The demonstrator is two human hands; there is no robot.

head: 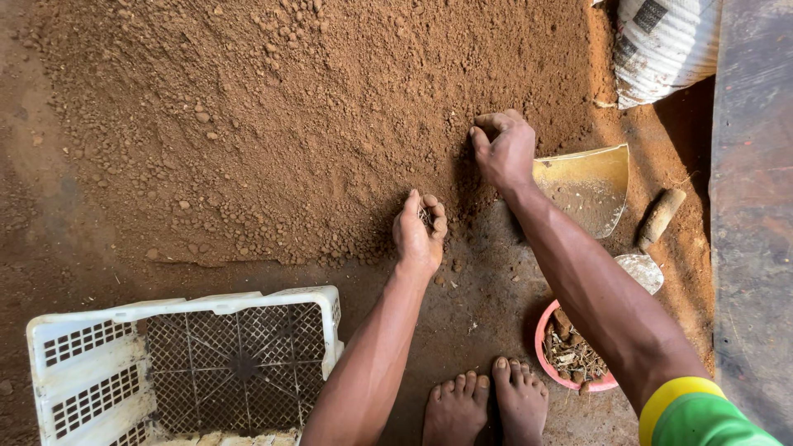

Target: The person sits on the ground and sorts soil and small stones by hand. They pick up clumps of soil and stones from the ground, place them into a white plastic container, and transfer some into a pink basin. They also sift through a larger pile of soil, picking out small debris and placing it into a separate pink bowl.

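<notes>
Head view: left hand cups seemingly pebbly brown soil.

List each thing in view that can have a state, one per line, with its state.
left hand: cupped, holding small clods at the soil's edge
right hand: fingers curled, digging into the soil
soil heap: loose, spread over the floor
white crate: upright, open, nothing visible inside
hoe blade: lying flat, dusted with soil
pink bowl: part-filled with roots and debris
white sack: filled, at the heap's corner

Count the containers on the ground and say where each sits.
2. A white plastic lattice crate lies at lower left; a round pink bowl of debris sits lower right, partly hidden under the right forearm. Others may lie outside view.
</notes>
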